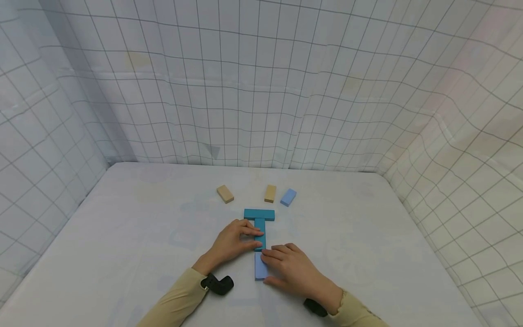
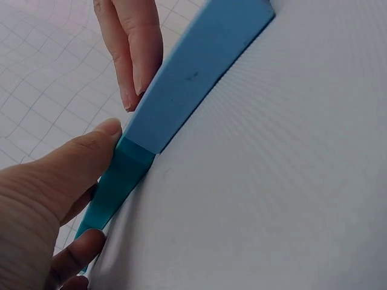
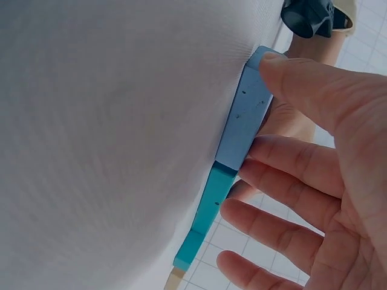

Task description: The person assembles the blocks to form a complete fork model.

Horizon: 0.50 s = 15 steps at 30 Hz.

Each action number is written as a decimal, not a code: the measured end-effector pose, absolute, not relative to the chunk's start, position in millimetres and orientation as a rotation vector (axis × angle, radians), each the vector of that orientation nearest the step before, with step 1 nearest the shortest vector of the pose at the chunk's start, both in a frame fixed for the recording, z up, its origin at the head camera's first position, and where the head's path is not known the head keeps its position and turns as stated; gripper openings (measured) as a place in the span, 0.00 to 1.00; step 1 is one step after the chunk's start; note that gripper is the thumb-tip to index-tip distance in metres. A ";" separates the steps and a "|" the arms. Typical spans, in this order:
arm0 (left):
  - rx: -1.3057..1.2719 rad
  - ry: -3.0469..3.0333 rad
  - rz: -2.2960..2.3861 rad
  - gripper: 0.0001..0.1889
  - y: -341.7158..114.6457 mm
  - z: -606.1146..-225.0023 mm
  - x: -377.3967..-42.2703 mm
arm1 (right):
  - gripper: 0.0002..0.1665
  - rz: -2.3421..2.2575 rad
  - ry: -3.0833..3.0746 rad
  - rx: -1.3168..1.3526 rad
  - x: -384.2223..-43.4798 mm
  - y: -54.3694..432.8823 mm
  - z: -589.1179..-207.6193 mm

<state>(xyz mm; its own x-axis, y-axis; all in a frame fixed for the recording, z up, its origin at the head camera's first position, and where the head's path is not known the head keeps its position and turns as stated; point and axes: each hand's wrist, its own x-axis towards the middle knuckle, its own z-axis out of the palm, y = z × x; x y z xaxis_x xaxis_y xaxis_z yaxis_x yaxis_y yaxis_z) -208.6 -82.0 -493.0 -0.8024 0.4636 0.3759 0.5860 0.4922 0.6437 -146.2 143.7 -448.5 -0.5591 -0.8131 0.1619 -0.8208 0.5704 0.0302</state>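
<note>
Main risk: loss of the straight line. Likely cause: uneven sideways pressure from the right hand (image 1: pixel 294 270) on the near blue block (image 1: pixel 260 268), swinging it out of line with the teal bar (image 1: pixel 260 224). Also possible: too hard a shove along the row, carrying through the seam and skewing the teal crossbar (image 1: pixel 259 214). Both hands crowded at the joint, so easy to bump or drag a piece on letting go.

Fingers: left hand (image 1: pixel 230 241) loosely spread, resting across the teal bar, no firm pinch evident. Right hand wide, thumb by the near end of the near blue block, fingertips beside the seam.

Layout: near blue block end to end with the teal bar, crossbar across the far end, all flat on the surface (image 1: pixel 367 227).

Containers: none visible. Left tan block (image 1: pixel 225 194), right tan block (image 1: pixel 270 193), far blue block (image 1: pixel 288 197) loose beyond the crossbar.
</note>
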 end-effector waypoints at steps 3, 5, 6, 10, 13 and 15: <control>-0.913 -2.595 -1.204 0.17 -82.0 -493.1 -209.2 | 0.31 0.058 -2.622 1.384 -146.8 143.4 -449.3; -0.915 -2.602 -1.205 0.17 -82.0 -493.1 -209.4 | 0.31 0.046 -2.613 1.383 -147.1 143.0 -449.7; -0.916 -2.602 -1.207 0.17 -82.0 -493.0 -209.4 | 0.31 0.041 -2.608 1.382 -147.2 142.7 -449.9; -0.917 -2.601 -1.213 0.17 -82.0 -493.3 -209.8 | 0.31 0.024 -2.587 1.376 -147.1 141.8 -450.1; -0.921 -2.594 -1.213 0.17 -82.0 -493.6 -210.0 | 0.31 0.011 -2.574 1.369 -147.0 141.5 -450.3; -0.923 -2.591 -1.212 0.17 -81.9 -493.8 -209.8 | 0.31 0.000 -2.571 1.363 -146.9 141.3 -450.5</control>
